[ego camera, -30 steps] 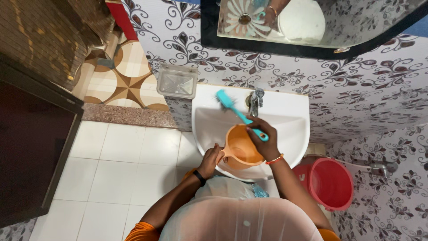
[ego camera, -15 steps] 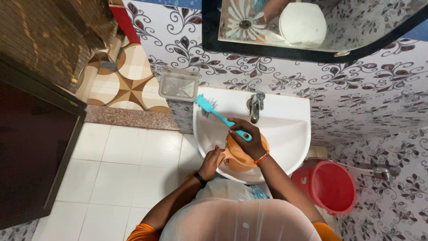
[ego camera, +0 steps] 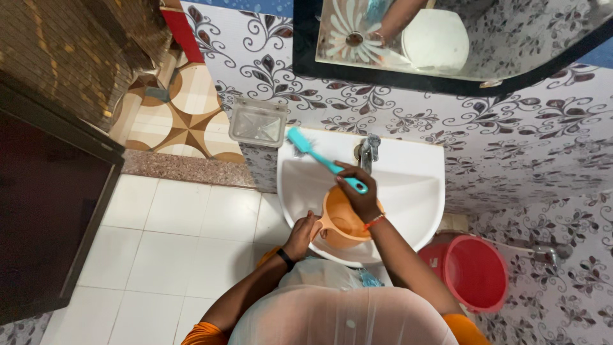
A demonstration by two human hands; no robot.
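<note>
Directly below the camera, an orange plastic mug [ego camera: 343, 220] hung over the bowl of a white wall-mounted sink [ego camera: 415, 191], near its front edge. The mug was tipped so that its open mouth faced upward and toward the tap, probably so that whatever it held could run into the basin. The person's left hand [ego camera: 301, 231] was closed around the mug's handle at its near side, a dark band on the wrist just behind it. The right hand [ego camera: 359, 195] reached across the top of the mug, its grip closed on the handle end of a teal brush [ego camera: 322, 160]. The brush slanted up and to the left, and its bristled head rested on the flat back rim of the sink, left of the metal tap [ego camera: 368, 152]. That long reach suggested a scrubbing stroke along the rim. An orange bangle circled the right wrist.

Further out, a clear plastic soap dish [ego camera: 258, 122] was fixed to the wall just beside the sink's upper left corner. Above the sink hung a mirror [ego camera: 447, 38] in a dark frame, on a wall covered with grey and black leaf patterns. A red bucket [ego camera: 474, 271] stood on the floor to the right of the sink, beneath a wall tap, where it could catch water. White floor tiles [ego camera: 179, 236] spread to the left, meeting a dark doorway. The person's pale garment filled the bottom of the view.
</note>
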